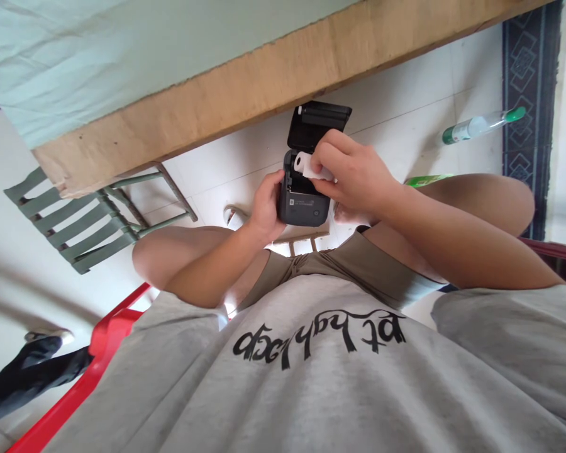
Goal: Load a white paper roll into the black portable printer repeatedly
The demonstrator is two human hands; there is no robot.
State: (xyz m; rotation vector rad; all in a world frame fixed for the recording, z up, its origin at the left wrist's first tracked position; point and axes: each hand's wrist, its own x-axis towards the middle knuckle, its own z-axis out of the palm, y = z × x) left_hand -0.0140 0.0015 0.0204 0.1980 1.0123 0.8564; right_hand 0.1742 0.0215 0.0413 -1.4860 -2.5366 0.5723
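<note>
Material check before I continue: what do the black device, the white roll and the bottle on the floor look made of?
Black device: likely hard plastic, matte; dull surface, rounded moulded corners.
White roll in the right hand: probably paper, matte; plain white, hollow core.
Bottle: clear, glossy, probably plastic; see-through wall, though glass isn't ruled out.

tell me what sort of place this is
Probably a room in a home, though I can't be sure: a wooden board spread with pale green cloth, a grey-green strap-topped seat and pale floor tiles.
</note>
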